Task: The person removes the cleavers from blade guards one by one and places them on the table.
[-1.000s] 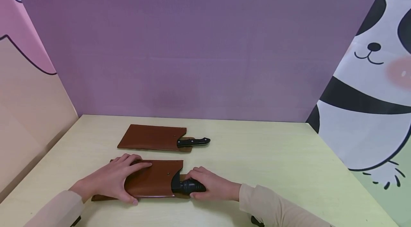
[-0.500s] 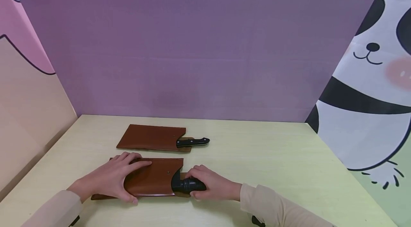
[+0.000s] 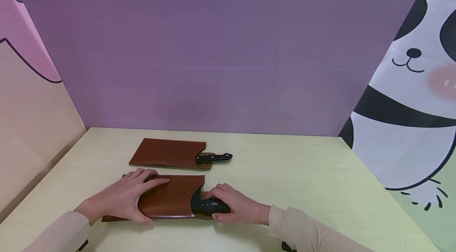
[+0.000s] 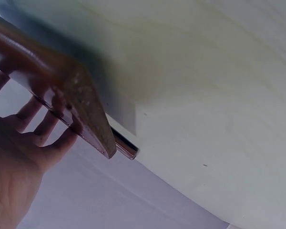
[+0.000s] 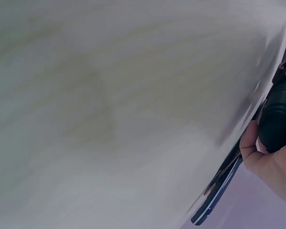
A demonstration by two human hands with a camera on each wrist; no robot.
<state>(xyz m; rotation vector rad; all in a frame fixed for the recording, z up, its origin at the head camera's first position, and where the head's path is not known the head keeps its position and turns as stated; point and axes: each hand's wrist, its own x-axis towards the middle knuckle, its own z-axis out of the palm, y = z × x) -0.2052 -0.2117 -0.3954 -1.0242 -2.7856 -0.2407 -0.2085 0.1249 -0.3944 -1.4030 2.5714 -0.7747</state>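
A brown leather sheath (image 3: 171, 200) lies near the front edge of the pale table (image 3: 303, 172), with a knife's black handle (image 3: 206, 205) sticking out of its right end. My left hand (image 3: 124, 198) holds the sheath's left part, fingers over the top and thumb at the near edge. In the left wrist view the fingers (image 4: 38, 129) curl round the sheath (image 4: 81, 102). Around the handle my right hand (image 3: 238, 206) is wrapped; the right wrist view shows the same handle (image 5: 279, 119) in that hand (image 5: 271, 162). The blade is hidden.
A second brown sheath (image 3: 165, 152) lies further back, with a sheathed knife's black handle (image 3: 213, 158) pointing right. A purple wall stands behind the table, a pink panel on the left, and a panda print on the right.
My right hand and the black handle have crept slightly to the right. The left hand and the far sheath have stayed where they were.
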